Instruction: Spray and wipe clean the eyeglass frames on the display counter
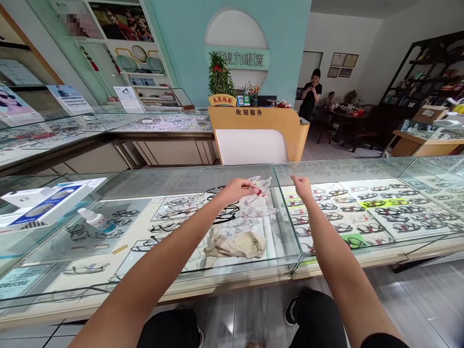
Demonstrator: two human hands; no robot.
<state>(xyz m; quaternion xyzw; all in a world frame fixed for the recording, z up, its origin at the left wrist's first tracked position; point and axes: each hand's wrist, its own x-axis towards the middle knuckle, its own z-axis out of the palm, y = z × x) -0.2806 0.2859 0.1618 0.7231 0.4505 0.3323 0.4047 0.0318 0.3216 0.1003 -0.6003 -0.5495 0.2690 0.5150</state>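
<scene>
Seemingly, the left hand (239,189) pinches clear glasses (264,184) by fingertips, perhaps to spare the lenses; the right hand (301,186) curls closed, its contents unclear. A cloth (246,245) lies within reach.

The display counter (246,170) is showing smooth, reflective glass; the clear frames (264,182) are gleaming like glossy plastic; the black frames (229,212) are looking smooth and shiny; the cloth (241,245) is appearing matt and creased; the spray bottle (97,221) is showing smooth plastic; the box (50,208) is resembling coated card; the cashier desk (296,140) is displaying a smooth, wood-like finish.
</scene>
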